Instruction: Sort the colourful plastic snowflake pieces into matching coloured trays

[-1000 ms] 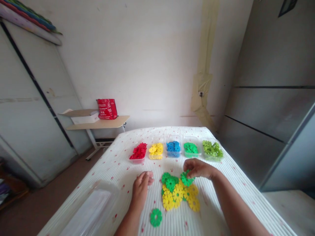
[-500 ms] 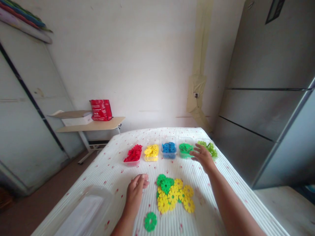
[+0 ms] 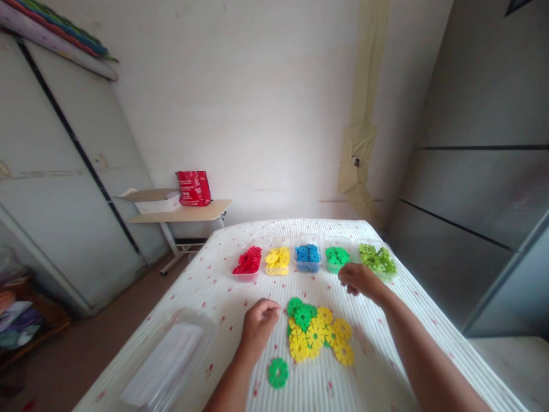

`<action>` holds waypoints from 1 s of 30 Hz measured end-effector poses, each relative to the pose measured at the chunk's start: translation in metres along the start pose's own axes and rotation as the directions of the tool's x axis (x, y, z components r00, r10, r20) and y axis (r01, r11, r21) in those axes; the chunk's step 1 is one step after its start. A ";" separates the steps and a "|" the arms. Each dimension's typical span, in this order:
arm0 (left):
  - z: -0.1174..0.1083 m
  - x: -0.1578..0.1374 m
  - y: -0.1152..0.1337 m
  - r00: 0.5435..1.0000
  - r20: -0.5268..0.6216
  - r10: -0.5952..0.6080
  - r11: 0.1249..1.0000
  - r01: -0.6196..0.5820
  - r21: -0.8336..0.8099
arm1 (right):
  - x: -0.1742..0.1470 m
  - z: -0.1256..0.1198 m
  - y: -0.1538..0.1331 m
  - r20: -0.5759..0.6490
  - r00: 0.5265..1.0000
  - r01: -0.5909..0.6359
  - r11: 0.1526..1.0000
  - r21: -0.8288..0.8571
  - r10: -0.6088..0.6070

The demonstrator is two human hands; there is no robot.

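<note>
My left hand (image 3: 259, 321) is just left of the pile, its fingers curled together; whether anything is inside is hidden. My right hand (image 3: 361, 279) is in front of the green tub, fingers closed and pointing down, their contents out of sight. Between and below the hands lies a pile of flower-shaped plastic discs, with green discs (image 3: 302, 316) at its upper left and yellow discs (image 3: 316, 333) across the rest. One loose green disc (image 3: 278, 373) lies flat nearer me. A clear tub of green discs (image 3: 337, 258) stands right behind my right hand.
Along the back of the cloth-covered table (image 3: 240, 372) stand clear tubs of red pieces (image 3: 247, 261), yellow discs (image 3: 278, 260), blue discs (image 3: 307, 255) and light-green pieces (image 3: 377, 260). A clear plastic lid or tray (image 3: 206, 329) with white paper (image 3: 165, 363) lies at left.
My right hand has closed its spread fingers and drawn slightly back from the tubs. My left hand's fingers have come closer together. The whole view has shifted, with things appearing further right.
</note>
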State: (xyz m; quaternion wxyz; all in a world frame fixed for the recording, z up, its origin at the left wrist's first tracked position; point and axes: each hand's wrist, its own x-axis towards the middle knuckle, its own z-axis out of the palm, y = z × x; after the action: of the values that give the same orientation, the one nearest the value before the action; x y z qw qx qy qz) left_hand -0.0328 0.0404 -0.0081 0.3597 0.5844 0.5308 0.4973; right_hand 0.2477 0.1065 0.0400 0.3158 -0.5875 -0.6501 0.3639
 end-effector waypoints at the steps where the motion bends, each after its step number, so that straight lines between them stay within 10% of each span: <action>1: 0.001 -0.002 0.001 0.998 0.054 0.039 0.996 -0.043 0.076 | -0.001 0.004 0.002 0.065 0.998 -0.004 0.999 -0.045 0.007; 9: 0.003 -0.017 0.011 0.935 0.353 0.038 0.806 -0.238 0.542 | -0.015 0.020 0.029 0.072 0.995 0.096 0.931 -0.353 -0.075; 30: 0.007 -0.020 0.011 0.910 0.407 0.075 0.833 -0.282 0.476 | -0.026 0.038 0.039 -0.120 0.974 0.088 0.811 -0.578 -0.191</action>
State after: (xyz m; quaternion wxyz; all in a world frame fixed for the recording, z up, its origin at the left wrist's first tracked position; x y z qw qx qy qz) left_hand -0.0214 0.0194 -0.0032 0.2311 0.7912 0.5103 0.2454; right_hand 0.2390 0.0785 -0.0129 0.2067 -0.6346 -0.7407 0.0769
